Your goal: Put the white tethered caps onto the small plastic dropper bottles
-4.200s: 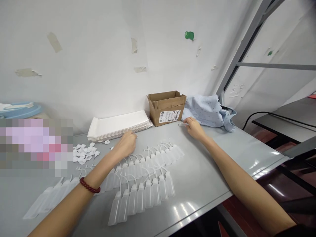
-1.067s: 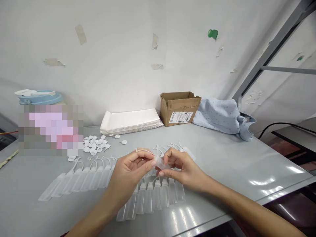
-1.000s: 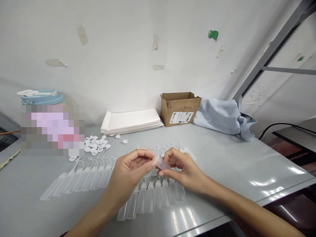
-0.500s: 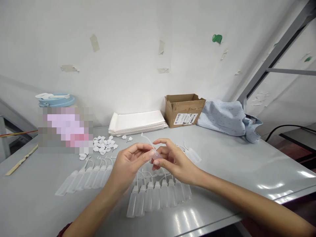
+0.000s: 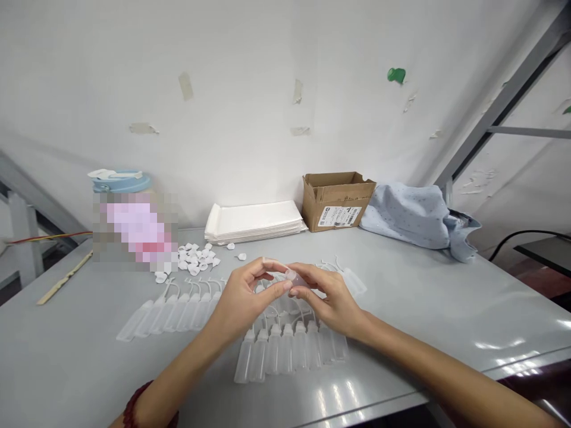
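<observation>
My right hand [image 5: 335, 300] is closed around a small translucent plastic bottle [image 5: 295, 277], its round mouth turned toward my left hand [image 5: 238, 297]. At the mouth end, my left thumb and fingers pinch the bottle; a thin white strip shows along the left index finger. The fingers hide most of the bottle. Below my hands lies a row of similar bottles [image 5: 274, 351] with thin curved white straps at their necks. Another such row [image 5: 176, 315] lies left of my left hand. Past my right hand lie a few more bottles [image 5: 354, 282], partly hidden.
Loose white caps [image 5: 194, 257] lie in a pile at back left, beside a blurred jug with a blue lid [image 5: 120, 181]. White padded envelopes [image 5: 256, 220], an open cardboard box [image 5: 336, 205] and pale blue cloth [image 5: 405, 214] stand along the wall. A wooden strip [image 5: 65, 279] lies far left.
My hands have drawn closer together around the bottle, whose mouth now shows. The strap that stuck up above my fingers now lies along my left index finger. The camera view has shifted slightly.
</observation>
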A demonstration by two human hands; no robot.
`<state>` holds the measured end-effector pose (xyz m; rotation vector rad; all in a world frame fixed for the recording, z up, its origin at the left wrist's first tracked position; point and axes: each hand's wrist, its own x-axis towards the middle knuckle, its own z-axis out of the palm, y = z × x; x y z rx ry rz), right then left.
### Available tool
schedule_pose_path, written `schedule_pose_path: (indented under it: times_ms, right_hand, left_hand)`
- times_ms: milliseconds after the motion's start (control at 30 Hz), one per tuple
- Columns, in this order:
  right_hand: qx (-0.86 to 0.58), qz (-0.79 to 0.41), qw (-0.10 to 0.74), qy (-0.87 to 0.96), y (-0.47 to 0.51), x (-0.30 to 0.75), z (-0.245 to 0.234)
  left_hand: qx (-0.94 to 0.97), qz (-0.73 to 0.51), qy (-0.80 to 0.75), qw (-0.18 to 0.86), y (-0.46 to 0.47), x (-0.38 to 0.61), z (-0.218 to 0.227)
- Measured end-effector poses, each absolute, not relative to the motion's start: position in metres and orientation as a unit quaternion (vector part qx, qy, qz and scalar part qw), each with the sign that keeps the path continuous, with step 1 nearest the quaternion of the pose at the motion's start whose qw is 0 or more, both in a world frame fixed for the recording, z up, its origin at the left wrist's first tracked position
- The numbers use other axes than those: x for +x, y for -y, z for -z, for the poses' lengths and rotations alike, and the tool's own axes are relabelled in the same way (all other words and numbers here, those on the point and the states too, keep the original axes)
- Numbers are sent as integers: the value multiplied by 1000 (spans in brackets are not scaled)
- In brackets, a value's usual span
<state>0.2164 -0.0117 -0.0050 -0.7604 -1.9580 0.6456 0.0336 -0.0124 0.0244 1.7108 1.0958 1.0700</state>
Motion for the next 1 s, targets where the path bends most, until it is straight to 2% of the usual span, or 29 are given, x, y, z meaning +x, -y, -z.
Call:
schedule_pose_path:
  times_ms: [67,167,200,633,867,1000]
  right_hand:
    - [-327,-298,461,770,11,217,1]
    - [-348,-371,461,727,9,218,-3]
    - [-352,-393,460,714,9,219,-4]
    - [-357,-546,465,598,4,220,-9]
    - [-362,-579,443,581,-2,221,-6]
    - [-365,-569,435,595,-2,220,-5]
  left_hand:
    - [694,-420,-477,339,6,24,-28]
    - [681,-417,-576,174,-11,1,-27]
    - [680,-408,-589,153,-17,-7,-25]
    - [801,-219,-546,115,-45,-16,12]
    - [799,-227,-546,111,-45,-14,7]
    - [780,-263,-550,142,-30,-5,-6]
